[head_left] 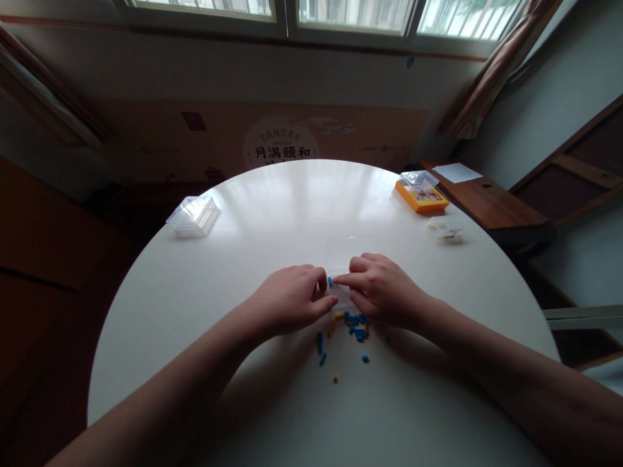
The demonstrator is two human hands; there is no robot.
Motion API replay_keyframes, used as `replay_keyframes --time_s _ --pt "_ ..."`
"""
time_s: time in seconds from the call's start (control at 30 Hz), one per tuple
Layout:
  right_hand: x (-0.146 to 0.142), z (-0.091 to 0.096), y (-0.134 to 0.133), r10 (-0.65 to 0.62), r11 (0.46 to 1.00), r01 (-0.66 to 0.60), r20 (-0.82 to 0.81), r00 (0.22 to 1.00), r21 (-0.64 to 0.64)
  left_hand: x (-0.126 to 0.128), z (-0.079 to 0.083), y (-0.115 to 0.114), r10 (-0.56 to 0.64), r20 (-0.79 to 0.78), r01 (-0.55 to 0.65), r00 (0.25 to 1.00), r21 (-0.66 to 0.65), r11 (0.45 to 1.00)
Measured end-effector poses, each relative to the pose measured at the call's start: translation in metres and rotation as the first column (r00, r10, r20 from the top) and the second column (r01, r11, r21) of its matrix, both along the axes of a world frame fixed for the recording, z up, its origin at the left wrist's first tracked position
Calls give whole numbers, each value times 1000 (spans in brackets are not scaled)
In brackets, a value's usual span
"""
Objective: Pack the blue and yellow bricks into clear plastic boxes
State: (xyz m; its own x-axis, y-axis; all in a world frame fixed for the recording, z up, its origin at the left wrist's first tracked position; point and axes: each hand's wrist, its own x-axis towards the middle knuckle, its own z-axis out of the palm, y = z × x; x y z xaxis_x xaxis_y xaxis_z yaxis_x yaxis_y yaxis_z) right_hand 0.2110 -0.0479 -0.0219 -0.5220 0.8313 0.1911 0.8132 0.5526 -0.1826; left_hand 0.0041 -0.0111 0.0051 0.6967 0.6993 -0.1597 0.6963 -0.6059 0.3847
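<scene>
My L hand (pixel 298 295), thumb & fingers apart, at clear box (pixel 342 298) 9 o'clock; R hand (pixel 380 287) at 3, index at blue brick (pixel 329 281), can't tell if gripping; loose bricks (pixel 359 335) at 6.

white round table (pixel 165 337) | loose blue and yellow bricks (pixel 360 335) | open clear case (pixel 343 251) | left: clear container (pixel 195 217) | right: orange box (pixel 422 200), clear packet (pixel 445 231)
</scene>
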Motion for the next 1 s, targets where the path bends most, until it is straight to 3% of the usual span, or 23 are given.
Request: replay_keyframes --time_s 0.2,0.37,0.6,0.83,1.0 --pt "-1 5 -3 -3 1000 3 5 1000 5 0 0 0 0 2 0 1000 9 1000" --pt "15 15 -7 -34 999 37 -83 996 36 -1 2 1 0 -9 0 1000 -21 1000" --pt "37 17 -8 -62 992 54 -72 995 -115 -1 2 1 15 -8 -16 1000 -73 997" --pt "26 13 -9 -55 993 53 -22 998 -108 -1 1 1 12 -5 -12 1000 -42 999" --pt "16 14 -15 53 995 -56 -45 998 -85 -1 1 1 7 -8 -7 1000 -13 1000"
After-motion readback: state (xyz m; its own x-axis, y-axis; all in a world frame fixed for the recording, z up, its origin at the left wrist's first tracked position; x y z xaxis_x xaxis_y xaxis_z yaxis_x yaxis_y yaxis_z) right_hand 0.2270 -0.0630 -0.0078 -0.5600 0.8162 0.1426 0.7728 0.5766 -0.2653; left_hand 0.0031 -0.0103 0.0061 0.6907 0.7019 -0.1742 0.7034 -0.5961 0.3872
